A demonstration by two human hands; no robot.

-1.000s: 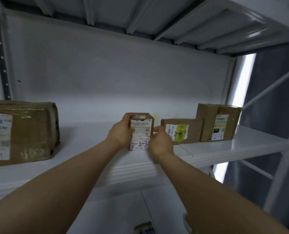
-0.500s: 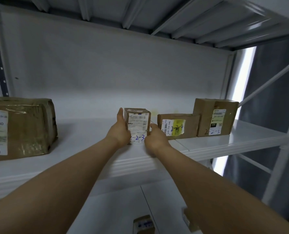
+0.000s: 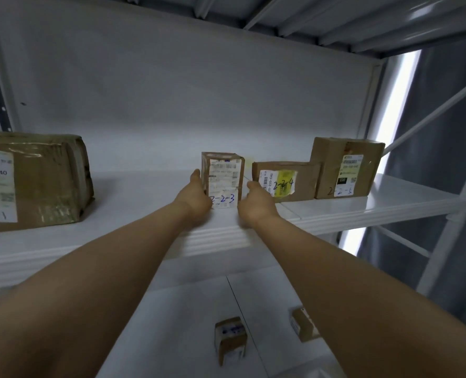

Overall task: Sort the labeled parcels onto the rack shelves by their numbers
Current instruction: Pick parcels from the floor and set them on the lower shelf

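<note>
Both arms stretched out to the upper shelf [image 3: 362,205] of the white rack here. The little upright cardboard parcel marked 2-2-3 [image 3: 223,181] is standing on that shelf, about in the middle, a bit back from the near edge. My left hand [image 3: 195,197] is flat against its left side, fingers pointing away from me, and my right hand [image 3: 256,201] is up at its right side — looks like it's just touching the lower right corner, though I can't say for sure from this angle. So the hands are spread either side of the box with the parcel between them, not curled around it.

To the right, just beside my right hand, there's the low flat parcel with the yellow sticker, marked 2-2-4 [image 3: 286,181], and right up against that one a taller box [image 3: 347,167] with a white label. Its handwritten number starts 2-2 but the last digit is too scrawly to read. Way over on the left end of the same shelf sits a big taped-up parcel [image 3: 33,181], its label ending in 2-1, well apart from the others.

Down below, on the lower shelf [image 3: 177,309] between my forearms, there are two more small parcels — one near the middle [image 3: 230,339] and one further right [image 3: 304,324], partly behind my right arm.
</note>
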